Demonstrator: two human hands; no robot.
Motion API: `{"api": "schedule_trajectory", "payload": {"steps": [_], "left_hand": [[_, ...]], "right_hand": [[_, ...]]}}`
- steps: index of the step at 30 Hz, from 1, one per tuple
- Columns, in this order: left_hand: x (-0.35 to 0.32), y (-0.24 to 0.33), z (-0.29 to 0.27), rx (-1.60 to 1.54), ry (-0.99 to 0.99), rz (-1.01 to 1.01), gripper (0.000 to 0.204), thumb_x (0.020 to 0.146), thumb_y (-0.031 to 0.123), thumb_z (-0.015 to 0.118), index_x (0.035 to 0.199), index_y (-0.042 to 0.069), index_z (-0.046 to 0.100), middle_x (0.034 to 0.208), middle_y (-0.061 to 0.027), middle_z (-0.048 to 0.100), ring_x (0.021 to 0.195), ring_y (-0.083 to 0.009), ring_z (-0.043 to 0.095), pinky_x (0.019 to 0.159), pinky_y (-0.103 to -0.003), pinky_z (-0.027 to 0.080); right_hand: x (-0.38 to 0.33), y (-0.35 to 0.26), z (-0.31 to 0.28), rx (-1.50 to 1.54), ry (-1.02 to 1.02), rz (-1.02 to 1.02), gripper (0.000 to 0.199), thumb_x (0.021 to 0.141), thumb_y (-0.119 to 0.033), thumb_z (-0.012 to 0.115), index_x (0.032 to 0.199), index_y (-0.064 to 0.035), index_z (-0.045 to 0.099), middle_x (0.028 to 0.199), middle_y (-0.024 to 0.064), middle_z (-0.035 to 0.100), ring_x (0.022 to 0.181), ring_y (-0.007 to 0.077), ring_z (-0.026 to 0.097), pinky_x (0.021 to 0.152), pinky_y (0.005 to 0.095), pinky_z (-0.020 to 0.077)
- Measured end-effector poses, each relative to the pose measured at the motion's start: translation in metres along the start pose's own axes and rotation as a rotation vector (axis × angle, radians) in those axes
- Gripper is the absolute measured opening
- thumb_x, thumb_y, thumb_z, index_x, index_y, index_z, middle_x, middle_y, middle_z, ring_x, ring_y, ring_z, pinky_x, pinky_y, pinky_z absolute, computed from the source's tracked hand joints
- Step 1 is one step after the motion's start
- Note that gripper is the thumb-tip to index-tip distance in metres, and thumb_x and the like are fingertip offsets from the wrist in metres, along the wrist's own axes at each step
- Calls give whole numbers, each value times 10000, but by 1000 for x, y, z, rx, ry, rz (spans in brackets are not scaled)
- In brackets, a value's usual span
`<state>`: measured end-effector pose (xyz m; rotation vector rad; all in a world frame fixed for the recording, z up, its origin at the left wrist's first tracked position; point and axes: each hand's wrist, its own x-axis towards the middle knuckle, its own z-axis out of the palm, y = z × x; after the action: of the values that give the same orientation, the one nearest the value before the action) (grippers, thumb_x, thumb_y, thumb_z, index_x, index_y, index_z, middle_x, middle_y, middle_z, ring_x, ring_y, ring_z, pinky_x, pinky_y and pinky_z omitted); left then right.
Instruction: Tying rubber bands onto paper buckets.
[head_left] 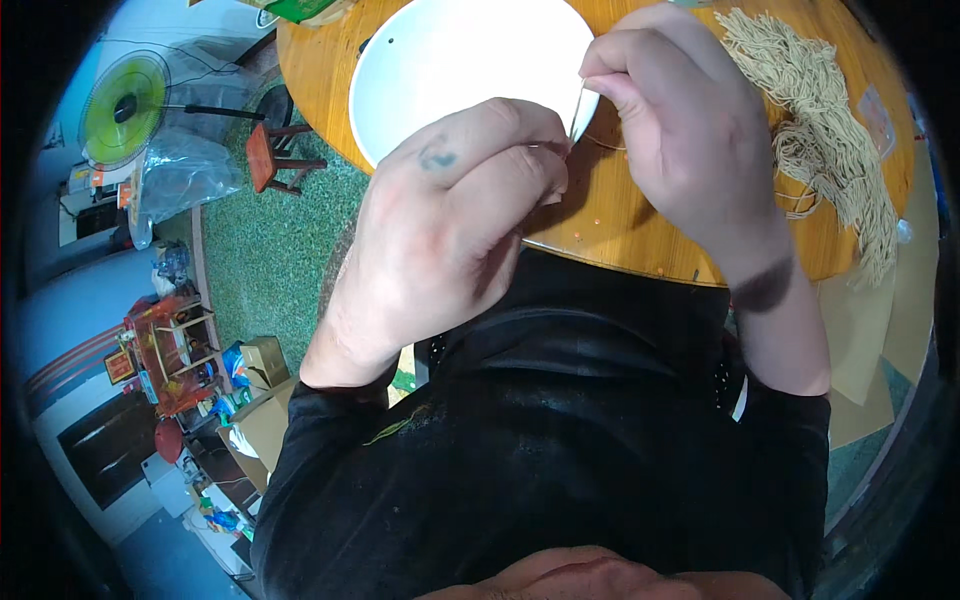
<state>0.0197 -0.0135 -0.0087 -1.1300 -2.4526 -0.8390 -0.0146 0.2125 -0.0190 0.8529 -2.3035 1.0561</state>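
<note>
My left hand (445,215) is closed in a pinch over the near rim of a white basin (460,75). My right hand (690,135) pinches too, a little higher and to the right. A thin pale tan cord (577,108) runs taut between the fingertips of both hands. Another bit of thin strand curves over the table just right of the left fingertips. To the right of my right hand lies a thick bundle of tan cords (825,125), partly looped and tangled. What sits inside the left fingers is mostly hidden.
The round wooden table (640,235) ends just before my body. A red-brown stool (262,158) and a green-bladed fan (125,108) stand to the left on the green floor. Cardboard boxes (265,425) and cluttered shelves are farther left; flat cardboard (860,330) lies at the right.
</note>
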Motion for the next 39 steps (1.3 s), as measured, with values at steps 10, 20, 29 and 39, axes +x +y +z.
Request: {"api": "schedule_trajectory", "payload": {"steps": [10,20,29,39], "left_hand": [[7,5,-23,-244,-153,-299,101,872,14,781,943,-32,728,1030,-161,776,982,-240,758,868,-334,568],[21,-5,0,-581,4,-586,232,941,-73,793,1123,-41,652,1006,-88,765,970,-153,767,872,-296,667],[24,-6,3,-643,4,-597,239,957,-68,779,1163,-45,661,1021,-98,781,978,-155,768,889,-289,644],[20,-6,7,-418,38,-530,237,954,-93,760,1157,-41,650,1027,-81,755,946,-135,751,861,-265,626]], "right_hand": [[-8,17,22,71,124,-249,125,895,35,793,1000,-7,739,939,83,675,852,222,675,735,322,547],[-26,18,25,113,289,-197,198,860,95,795,1011,-22,740,991,100,718,902,246,708,774,317,566],[-54,18,42,152,188,-319,229,874,-86,839,1093,-90,773,1053,55,707,889,190,735,756,290,615],[-51,10,42,273,138,-221,144,902,-11,780,1011,-37,690,979,91,672,860,225,724,716,283,598]]}}
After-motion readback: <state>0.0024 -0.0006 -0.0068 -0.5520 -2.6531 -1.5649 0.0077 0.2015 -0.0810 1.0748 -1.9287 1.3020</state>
